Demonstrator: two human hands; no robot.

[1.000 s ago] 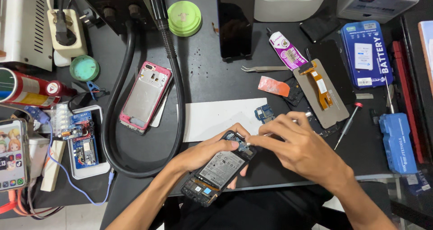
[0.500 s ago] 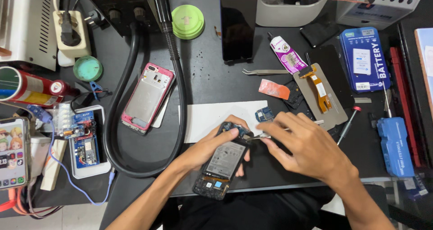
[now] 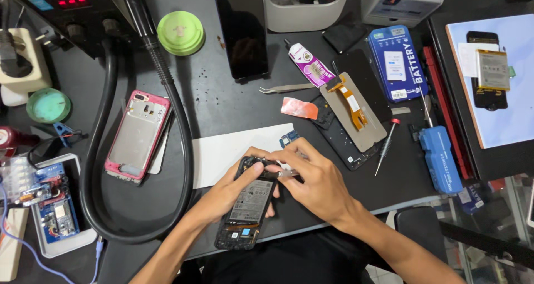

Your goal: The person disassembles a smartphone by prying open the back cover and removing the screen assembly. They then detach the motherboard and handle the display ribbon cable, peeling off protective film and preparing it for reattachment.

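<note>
My left hand (image 3: 231, 192) holds the opened phone (image 3: 247, 203) on the bench (image 3: 222, 103). The phone's long axis runs from 7 to 1 o'clock. My right hand (image 3: 317, 184) pinches a small metal tool (image 3: 286, 173) at the phone's top end, the nearer hand to it.

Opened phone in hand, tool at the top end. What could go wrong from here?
1. The right hand works a thin metal tool at the top of the opened phone, right beside the exposed battery; a slip could nick it.
2. The left hand holds the phone over the table edge; it could drop.
3. The small blue part lies loose near the hands and could be knocked away.
</note>
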